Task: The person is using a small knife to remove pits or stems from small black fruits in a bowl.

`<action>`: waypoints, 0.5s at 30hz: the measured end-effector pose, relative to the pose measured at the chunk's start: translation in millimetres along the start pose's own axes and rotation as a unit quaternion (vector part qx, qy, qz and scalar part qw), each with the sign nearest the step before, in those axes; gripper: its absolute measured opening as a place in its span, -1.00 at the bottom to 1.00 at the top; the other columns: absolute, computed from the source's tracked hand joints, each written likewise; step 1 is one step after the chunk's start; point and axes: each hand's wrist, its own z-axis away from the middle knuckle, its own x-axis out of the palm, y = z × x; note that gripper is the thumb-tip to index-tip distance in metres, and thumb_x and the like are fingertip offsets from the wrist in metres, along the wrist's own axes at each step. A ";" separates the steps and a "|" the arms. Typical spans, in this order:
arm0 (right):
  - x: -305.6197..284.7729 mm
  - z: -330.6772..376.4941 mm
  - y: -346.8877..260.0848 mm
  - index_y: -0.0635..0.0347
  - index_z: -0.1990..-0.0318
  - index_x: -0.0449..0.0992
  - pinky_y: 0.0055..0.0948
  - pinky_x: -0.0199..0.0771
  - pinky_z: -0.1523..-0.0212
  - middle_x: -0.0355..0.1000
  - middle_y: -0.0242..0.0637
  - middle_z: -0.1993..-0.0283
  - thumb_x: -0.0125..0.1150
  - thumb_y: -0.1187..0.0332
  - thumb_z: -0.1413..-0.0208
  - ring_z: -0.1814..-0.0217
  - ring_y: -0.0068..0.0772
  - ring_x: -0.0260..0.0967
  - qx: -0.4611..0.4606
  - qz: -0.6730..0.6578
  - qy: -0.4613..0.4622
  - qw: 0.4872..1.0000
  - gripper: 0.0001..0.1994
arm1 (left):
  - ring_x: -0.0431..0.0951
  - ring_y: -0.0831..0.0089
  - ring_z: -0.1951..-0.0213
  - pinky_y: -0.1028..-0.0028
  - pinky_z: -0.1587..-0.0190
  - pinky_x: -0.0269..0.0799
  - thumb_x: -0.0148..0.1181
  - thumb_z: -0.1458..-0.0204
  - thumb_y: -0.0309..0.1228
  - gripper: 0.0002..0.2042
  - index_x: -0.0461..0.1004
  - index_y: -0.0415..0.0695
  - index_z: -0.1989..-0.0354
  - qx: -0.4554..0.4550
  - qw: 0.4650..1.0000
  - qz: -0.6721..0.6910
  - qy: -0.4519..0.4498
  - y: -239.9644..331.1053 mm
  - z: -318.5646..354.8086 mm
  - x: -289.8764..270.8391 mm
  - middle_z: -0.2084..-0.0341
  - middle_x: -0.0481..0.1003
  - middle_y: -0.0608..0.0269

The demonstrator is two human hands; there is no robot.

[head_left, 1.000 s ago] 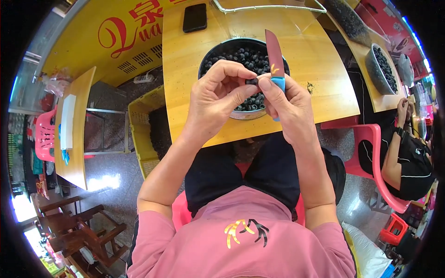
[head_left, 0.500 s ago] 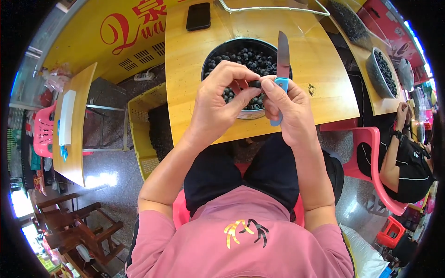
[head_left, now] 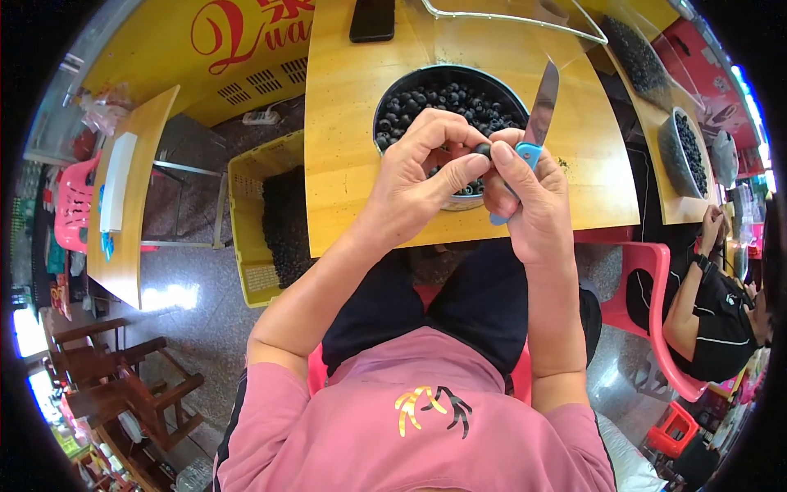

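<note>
My left hand (head_left: pixel 422 180) pinches a small round black piece (head_left: pixel 482 150), like a berry or olive, between thumb and fingers. My right hand (head_left: pixel 534 197) grips a folding knife (head_left: pixel 543 105) by its light-blue handle, the blade pointing up and away. The right thumb rests near the piece, and the two hands meet at it. Beneath them on the wooden table stands a round bowl (head_left: pixel 516 95) filled with many similar black pieces, some showing a pale ring. My hands hide the bowl's near part.
A black phone (head_left: pixel 372 20) lies at the table's far left. Left of the table sits a yellow crate (head_left: pixel 250 176) with dark contents. At the right, a co-worker's hands (head_left: pixel 712 220) are near another bowl (head_left: pixel 674 158) of black pieces. A pink chair (head_left: pixel 656 287) stands between us.
The view has shifted slightly. The knife blade has tilted to the right, away from the piece. My left hand still pinches the black piece, which is now more exposed.
</note>
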 end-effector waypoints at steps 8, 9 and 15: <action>1.4 2.9 -14.6 0.29 0.12 0.49 -0.70 0.22 0.50 0.45 -0.41 0.37 0.14 0.37 -0.21 0.46 -0.69 0.31 -0.160 0.327 0.022 0.931 -0.82 | 0.44 0.61 0.18 0.58 0.05 0.38 0.20 -0.12 -0.46 -0.83 0.43 -0.23 0.16 -0.046 0.997 0.066 -0.008 11.3 1.8 -1.0 0.21 0.40 0.33; -0.8 2.9 -16.1 0.29 0.12 0.49 -0.70 0.22 0.50 0.45 -0.41 0.37 0.14 0.37 -0.21 0.46 -0.69 0.31 -0.160 0.328 0.024 0.931 -0.82 | 0.44 0.62 0.17 0.59 0.05 0.37 0.19 -0.13 -0.46 -0.83 0.42 -0.22 0.15 -0.070 0.993 0.094 -0.005 14.4 1.8 -0.4 0.23 0.42 0.35; -1.9 4.9 -17.3 0.32 0.18 0.52 -0.54 0.38 0.39 0.46 -0.20 0.29 0.21 0.51 -0.09 0.34 -0.41 0.42 -0.297 0.521 -0.036 0.799 -0.86 | 0.41 0.63 0.13 0.59 0.04 0.33 0.20 -0.12 -0.45 -0.81 0.43 -0.18 0.12 -0.065 0.991 0.120 0.003 13.8 2.7 0.0 0.20 0.40 0.40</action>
